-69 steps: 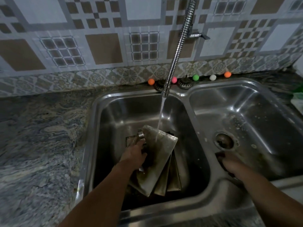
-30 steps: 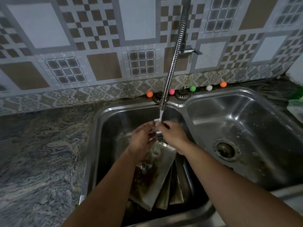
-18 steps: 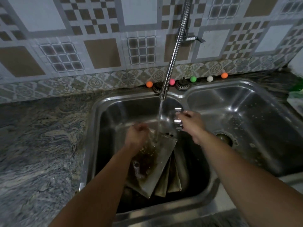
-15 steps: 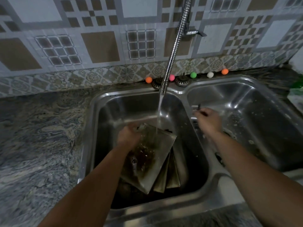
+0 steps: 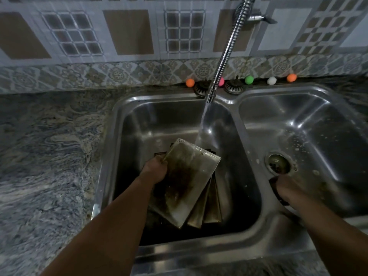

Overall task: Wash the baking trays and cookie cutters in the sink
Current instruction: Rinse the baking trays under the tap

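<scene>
- Double-bowl steel sink (image 5: 235,102) set in a marbled stone counter (image 5: 49,156); patterned tile wall (image 5: 129,32) behind it.
- Flexible metal faucet hose (image 5: 229,48) descends from the wall over the left bowl. Water (image 5: 203,124) is running and lands on the upper right corner of the topmost baking tray.
- Baking trays (image 5: 185,186): a fanned stack in the left bowl, leaning tilted with the far edges raised. At least three are visible, the lower two showing only as edges at the right of the stack. The top tray's surface carries dark brown staining through the middle.
- Left hand (image 5: 156,172): grasping the left edge of the top tray, fingers wrapped round the rim, holding it up under the stream.
- Right hand (image 5: 286,189): down in the right bowl, at the near left part of its floor, just in front of the drain (image 5: 277,163). The fingers are closed over something dark; what it is cannot be told from this view.
- Right bowl otherwise shows scattered pale flecks and residue on its floor and near wall.
- Cookie cutters: none can be identified with certainty; the left bowl beneath the trays is in shadow.
- Along the back ledge stand five small coloured balls (image 5: 249,79), orange, pink, green, white and orange, with two metal strainer plugs (image 5: 234,87) among them, behind the faucet tip.
</scene>
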